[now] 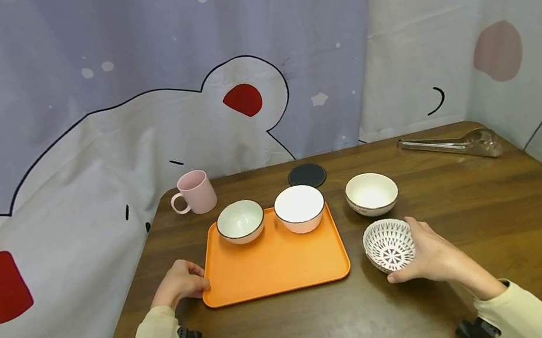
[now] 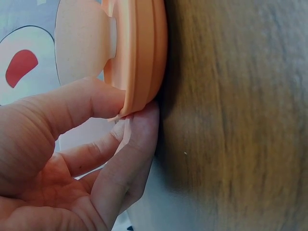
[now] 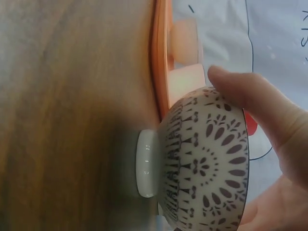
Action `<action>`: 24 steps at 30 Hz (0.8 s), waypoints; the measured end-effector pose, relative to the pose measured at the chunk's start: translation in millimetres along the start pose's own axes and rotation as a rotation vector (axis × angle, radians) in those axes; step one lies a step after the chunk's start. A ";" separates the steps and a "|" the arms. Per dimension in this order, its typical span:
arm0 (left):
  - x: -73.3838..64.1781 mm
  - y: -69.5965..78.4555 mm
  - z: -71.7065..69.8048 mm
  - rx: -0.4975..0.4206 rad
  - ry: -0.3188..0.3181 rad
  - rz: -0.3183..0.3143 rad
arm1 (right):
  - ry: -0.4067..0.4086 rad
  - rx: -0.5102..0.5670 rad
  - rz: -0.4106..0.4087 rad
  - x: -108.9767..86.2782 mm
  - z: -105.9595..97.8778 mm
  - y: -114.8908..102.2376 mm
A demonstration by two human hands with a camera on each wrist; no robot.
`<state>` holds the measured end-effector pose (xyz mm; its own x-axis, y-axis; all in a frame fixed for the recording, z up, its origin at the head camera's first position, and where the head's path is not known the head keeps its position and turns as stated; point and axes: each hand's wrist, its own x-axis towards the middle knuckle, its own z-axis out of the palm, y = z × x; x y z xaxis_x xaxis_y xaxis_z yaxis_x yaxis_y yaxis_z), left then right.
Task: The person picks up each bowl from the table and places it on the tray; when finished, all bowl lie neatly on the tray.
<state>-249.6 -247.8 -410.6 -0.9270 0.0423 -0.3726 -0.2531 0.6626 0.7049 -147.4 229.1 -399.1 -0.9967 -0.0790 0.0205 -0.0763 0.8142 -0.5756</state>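
My left hand (image 1: 184, 281) pinches the left edge of an orange tray (image 1: 276, 268) between thumb and fingers, as the left wrist view shows close up. Two bowls stand along the tray's back: a pale greenish-white bowl (image 1: 240, 222) and a pinkish-white bowl (image 1: 300, 209). To the right of the tray, my right hand (image 1: 430, 255) grips a dark-patterned white bowl (image 1: 389, 245) by its rim. The right wrist view shows that patterned bowl (image 3: 207, 159) upright, its white foot (image 3: 146, 163) close over the table. Behind it stands a cream bowl (image 1: 372, 194).
A pink mug (image 1: 194, 193) is at the back left of the wooden table (image 1: 317, 327). Behind the tray lies a round dark coaster (image 1: 307, 175). Metal tongs (image 1: 450, 145) lie at the back right. A printed curtain (image 1: 139, 142) hangs along the table's far side.
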 end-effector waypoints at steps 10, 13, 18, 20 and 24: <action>-0.7 -0.1 0.4 -0.005 0.008 0.012 | 0.115 0.030 0.016 -4.8 7.6 1.2; -0.3 -0.8 0.8 -0.002 0.011 0.016 | 0.128 0.029 0.021 -4.4 6.5 -0.4; -0.4 -1.2 0.9 -0.004 0.016 0.010 | 0.133 0.041 0.024 -2.6 3.4 -4.5; -0.7 -1.1 1.1 -0.005 0.018 0.009 | 0.136 0.044 0.021 -1.5 3.4 -5.8; -1.3 -0.8 1.6 -0.005 0.023 0.006 | 0.135 0.059 0.018 0.2 4.9 -9.0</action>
<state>-247.8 -247.1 -411.6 -0.9348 0.0292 -0.3541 -0.2485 0.6586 0.7103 -146.7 219.0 -397.9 -0.9930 0.0162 0.1171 -0.0608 0.7795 -0.6235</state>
